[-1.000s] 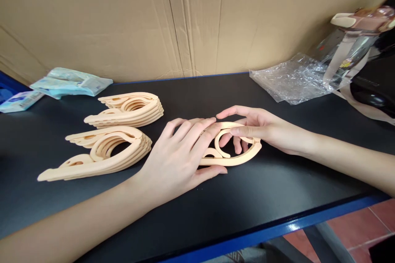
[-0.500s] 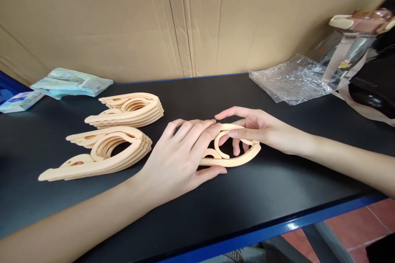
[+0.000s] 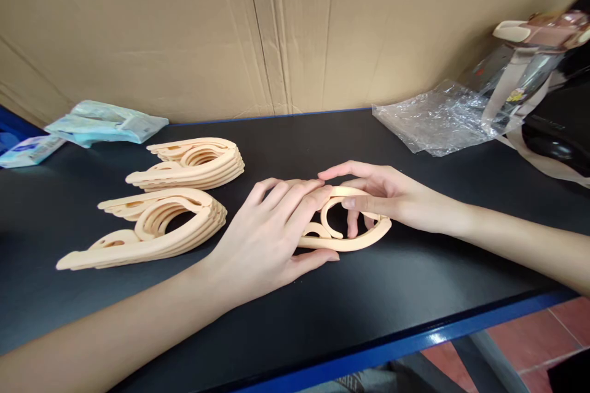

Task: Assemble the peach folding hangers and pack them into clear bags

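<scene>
A peach plastic folding hanger (image 3: 364, 241), folded into a loop, lies on the black tabletop between my hands. From above, my left hand (image 3: 276, 224) spans its left part, thumb along the near side and fingers over the far side, hiding that end. My right hand (image 3: 385, 196) pinches the far right side of the hanger, its thumb on top and some fingers showing through the opening. To the left stand two stacks of matching folded hangers, a nearer stack (image 3: 184, 236) and a farther stack (image 3: 203, 173).
Blue soft packs (image 3: 106, 124) lie at the back left. A crumpled clear plastic bag (image 3: 431, 123) sits at the back right, beside a strapped water bottle (image 3: 530, 67) and a black object (image 3: 562, 129). Cardboard (image 3: 184, 31) rises behind the table, whose front edge (image 3: 428, 339) is blue.
The right end of the hanger has shifted very slightly to the right and toward me. Both hands keep nearly the same grip, and the stacks stay put.
</scene>
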A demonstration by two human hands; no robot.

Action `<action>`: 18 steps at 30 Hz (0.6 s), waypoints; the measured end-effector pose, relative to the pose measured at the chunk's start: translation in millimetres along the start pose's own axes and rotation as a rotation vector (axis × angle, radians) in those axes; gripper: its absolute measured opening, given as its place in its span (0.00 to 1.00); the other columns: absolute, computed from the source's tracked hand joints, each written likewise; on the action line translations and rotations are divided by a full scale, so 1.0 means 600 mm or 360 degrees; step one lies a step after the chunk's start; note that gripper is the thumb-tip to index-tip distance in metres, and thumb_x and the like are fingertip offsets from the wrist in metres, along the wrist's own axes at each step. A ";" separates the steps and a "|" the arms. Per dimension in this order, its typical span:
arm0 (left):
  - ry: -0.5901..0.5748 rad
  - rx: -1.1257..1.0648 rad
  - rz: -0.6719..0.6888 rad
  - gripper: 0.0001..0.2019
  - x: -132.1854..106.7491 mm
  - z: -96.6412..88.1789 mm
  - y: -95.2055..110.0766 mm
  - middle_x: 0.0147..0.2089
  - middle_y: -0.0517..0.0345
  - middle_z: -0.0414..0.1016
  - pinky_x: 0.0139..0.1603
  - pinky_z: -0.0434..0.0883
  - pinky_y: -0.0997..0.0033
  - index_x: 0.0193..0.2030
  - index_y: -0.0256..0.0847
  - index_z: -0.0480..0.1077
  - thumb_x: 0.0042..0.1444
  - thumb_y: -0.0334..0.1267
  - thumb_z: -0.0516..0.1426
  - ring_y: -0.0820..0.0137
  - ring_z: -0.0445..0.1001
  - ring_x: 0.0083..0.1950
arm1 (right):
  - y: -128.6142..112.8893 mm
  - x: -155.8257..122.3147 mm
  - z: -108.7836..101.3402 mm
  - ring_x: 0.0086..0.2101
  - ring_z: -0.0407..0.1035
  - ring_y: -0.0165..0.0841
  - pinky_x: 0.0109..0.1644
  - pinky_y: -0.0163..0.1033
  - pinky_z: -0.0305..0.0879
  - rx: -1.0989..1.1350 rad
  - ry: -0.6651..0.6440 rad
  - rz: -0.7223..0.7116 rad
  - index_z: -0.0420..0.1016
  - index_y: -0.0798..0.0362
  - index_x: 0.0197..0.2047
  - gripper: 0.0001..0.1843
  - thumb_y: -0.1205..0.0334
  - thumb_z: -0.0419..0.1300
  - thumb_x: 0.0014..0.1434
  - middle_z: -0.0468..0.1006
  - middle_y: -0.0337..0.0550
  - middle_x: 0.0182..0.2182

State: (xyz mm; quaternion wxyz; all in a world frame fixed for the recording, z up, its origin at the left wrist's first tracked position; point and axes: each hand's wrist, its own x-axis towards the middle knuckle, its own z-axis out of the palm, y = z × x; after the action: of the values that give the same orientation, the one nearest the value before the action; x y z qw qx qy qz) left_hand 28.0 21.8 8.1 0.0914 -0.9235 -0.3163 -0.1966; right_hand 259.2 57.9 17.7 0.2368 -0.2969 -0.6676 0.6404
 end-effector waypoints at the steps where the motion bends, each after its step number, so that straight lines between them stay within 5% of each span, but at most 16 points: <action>1: -0.0005 0.0006 0.0001 0.31 0.000 0.000 0.000 0.59 0.42 0.72 0.57 0.60 0.57 0.61 0.28 0.65 0.60 0.52 0.62 0.55 0.70 0.55 | 0.000 0.000 0.000 0.29 0.76 0.26 0.31 0.30 0.71 -0.0001 -0.0004 -0.0002 0.63 0.52 0.60 0.19 0.63 0.57 0.68 0.80 0.40 0.40; 18: 0.0023 0.0068 0.0055 0.32 0.002 -0.003 0.001 0.57 0.41 0.73 0.55 0.61 0.57 0.60 0.26 0.65 0.61 0.54 0.59 0.55 0.70 0.54 | 0.003 0.001 -0.002 0.29 0.75 0.24 0.30 0.27 0.70 0.0039 -0.0014 -0.0009 0.64 0.51 0.59 0.18 0.64 0.58 0.68 0.80 0.36 0.38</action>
State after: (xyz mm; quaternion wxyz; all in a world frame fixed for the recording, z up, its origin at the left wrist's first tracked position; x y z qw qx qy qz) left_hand 28.4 21.5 10.1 0.1168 -0.9253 -0.3037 -0.1948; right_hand 259.5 59.2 15.7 0.2394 -0.2893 -0.6615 0.6492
